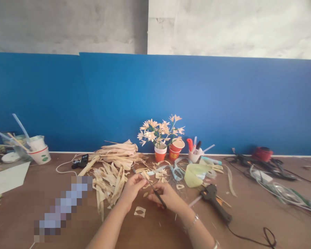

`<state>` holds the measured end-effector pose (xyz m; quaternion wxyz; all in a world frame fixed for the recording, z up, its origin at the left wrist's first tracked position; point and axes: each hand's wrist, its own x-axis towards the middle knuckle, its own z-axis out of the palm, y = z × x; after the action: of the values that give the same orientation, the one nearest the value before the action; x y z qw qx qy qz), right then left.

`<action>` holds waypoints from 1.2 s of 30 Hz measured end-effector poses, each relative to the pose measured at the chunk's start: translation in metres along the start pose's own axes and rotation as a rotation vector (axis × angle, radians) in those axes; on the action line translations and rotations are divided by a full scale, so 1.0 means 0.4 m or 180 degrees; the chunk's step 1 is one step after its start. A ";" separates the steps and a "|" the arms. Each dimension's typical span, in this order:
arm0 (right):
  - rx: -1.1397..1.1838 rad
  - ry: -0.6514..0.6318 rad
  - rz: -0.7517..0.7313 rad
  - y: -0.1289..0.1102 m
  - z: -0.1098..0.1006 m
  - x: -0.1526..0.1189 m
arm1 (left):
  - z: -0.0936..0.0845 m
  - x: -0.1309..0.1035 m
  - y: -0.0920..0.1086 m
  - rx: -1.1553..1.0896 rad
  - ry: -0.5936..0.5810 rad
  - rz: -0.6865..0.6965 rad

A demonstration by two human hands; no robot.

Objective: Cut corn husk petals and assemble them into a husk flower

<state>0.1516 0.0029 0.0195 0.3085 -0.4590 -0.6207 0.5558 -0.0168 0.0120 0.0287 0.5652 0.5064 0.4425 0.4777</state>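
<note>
My right hand (166, 197) is closed around a slim black tool (159, 197), which tapers up and left toward my other hand; whether it is tweezers or scissors I cannot tell. Thumb and fingertips pressed together, my left hand (133, 186) meets the tool's tip. What sits in that pinch is too small to make out. On the table just below lies a pale square piece with a round hole (140, 211). Dried husk strips (110, 181) are heaped to the left of my left hand. Small cut husk bits (161, 175) lie beyond my fingers.
Paper cups (160, 155) holding husk flowers (155, 130) stand at the back. A white cup of tools (194, 157) is beside them. A glue gun (215, 202) with its cord lies to the right, near yellow-green ribbon (194, 175). Cables (277, 193) spread farther right.
</note>
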 end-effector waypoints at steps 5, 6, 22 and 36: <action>-0.0046 -0.0068 0.0025 -0.010 -0.005 -0.008 | -0.015 0.006 -0.008 -0.0041 -0.0220 -0.0002; -0.0042 -0.0085 0.0019 -0.010 -0.005 -0.009 | -0.017 0.007 -0.008 -0.0042 -0.0262 0.0008; -0.0040 -0.0101 -0.0118 -0.007 -0.002 -0.008 | -0.022 0.009 -0.011 -0.0133 -0.0339 -0.0075; -0.0303 0.0102 -0.0338 0.004 -0.005 -0.002 | -0.020 0.008 -0.007 -0.0140 -0.0150 -0.0135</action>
<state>0.1541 0.0030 0.0183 0.3253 -0.4484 -0.6648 0.5011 -0.0239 0.0162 0.0250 0.5965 0.4955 0.4291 0.4632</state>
